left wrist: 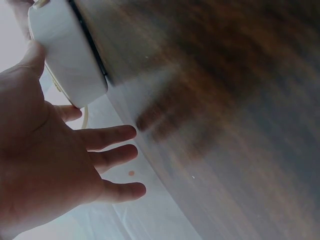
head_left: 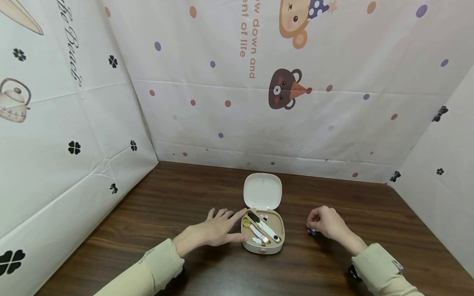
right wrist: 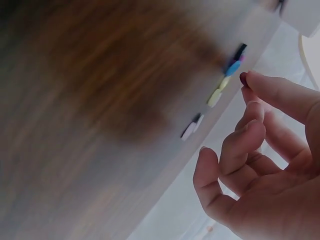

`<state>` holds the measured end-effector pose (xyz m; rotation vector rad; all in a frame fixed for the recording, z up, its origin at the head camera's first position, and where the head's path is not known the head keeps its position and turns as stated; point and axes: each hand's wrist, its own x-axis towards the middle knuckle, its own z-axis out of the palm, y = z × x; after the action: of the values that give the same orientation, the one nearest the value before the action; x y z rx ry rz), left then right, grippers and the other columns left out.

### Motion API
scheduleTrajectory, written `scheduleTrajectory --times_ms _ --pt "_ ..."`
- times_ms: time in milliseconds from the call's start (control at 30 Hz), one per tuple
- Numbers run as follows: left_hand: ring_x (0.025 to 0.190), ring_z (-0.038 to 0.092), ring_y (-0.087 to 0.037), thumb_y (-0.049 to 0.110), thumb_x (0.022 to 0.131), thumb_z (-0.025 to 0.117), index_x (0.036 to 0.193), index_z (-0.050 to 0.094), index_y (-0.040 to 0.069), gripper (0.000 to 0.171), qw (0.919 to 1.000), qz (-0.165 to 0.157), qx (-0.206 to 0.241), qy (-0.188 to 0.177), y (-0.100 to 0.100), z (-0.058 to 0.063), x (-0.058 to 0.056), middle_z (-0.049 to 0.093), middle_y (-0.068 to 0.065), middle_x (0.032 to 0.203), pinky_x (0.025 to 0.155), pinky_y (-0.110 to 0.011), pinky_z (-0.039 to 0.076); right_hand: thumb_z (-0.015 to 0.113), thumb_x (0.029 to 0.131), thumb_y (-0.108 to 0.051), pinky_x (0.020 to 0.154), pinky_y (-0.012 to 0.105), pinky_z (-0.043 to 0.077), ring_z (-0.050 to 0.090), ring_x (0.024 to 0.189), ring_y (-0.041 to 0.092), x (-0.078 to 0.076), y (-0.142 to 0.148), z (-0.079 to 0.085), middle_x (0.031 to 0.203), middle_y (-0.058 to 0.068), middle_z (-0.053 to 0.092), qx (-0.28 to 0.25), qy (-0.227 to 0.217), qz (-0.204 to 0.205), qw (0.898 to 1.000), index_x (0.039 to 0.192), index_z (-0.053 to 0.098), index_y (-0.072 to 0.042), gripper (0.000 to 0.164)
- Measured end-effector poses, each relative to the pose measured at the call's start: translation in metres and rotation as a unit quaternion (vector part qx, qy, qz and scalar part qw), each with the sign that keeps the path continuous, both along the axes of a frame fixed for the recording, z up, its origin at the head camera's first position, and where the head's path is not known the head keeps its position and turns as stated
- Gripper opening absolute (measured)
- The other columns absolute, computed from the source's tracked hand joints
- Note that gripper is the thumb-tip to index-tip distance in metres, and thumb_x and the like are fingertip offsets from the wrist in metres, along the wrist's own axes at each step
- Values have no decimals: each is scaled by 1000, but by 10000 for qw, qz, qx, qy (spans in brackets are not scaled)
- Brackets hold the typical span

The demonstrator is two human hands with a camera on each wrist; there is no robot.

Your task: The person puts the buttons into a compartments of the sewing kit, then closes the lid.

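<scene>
A small white box (head_left: 263, 249) stands on the table with its lid (head_left: 262, 191) raised. Inside lie a white-handled tool with a black end (head_left: 264, 227), a pink stick with a gold end (head_left: 258, 233), a gold ring shape (head_left: 246, 223) and small pink and white pieces. Beside it my left hand (head_left: 216, 229) rests its thumb and index finger against the box's left side, the other fingers spread straight. To the right, my right hand (head_left: 327, 223) pinches a tiny dark red piece (right wrist: 243, 78) between thumb and index finger, close over several small coloured pieces (right wrist: 233, 68).
The dark wooden table (head_left: 177, 185) ends at a printed white cloth wall (head_left: 240, 127) behind, with similar cloth on the left and right sides. A small white piece with a dark side (right wrist: 191, 127) lies apart from the row of coloured pieces.
</scene>
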<state>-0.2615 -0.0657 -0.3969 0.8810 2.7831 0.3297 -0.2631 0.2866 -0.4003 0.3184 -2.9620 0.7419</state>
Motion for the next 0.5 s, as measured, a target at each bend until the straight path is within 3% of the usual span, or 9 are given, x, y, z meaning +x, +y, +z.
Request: scheduleTrajectory --times_ms 500 --pt "143 30 -37 72 89 40 156 14 28 84 10000 -5 -26 17 -1 1 1 42 -16 149 111 -68 18 75 82 -18 56 21 41 49 60 2 -4 -11 10 69 -3 65 -874 -96 175 9960 76 73 -14 7"
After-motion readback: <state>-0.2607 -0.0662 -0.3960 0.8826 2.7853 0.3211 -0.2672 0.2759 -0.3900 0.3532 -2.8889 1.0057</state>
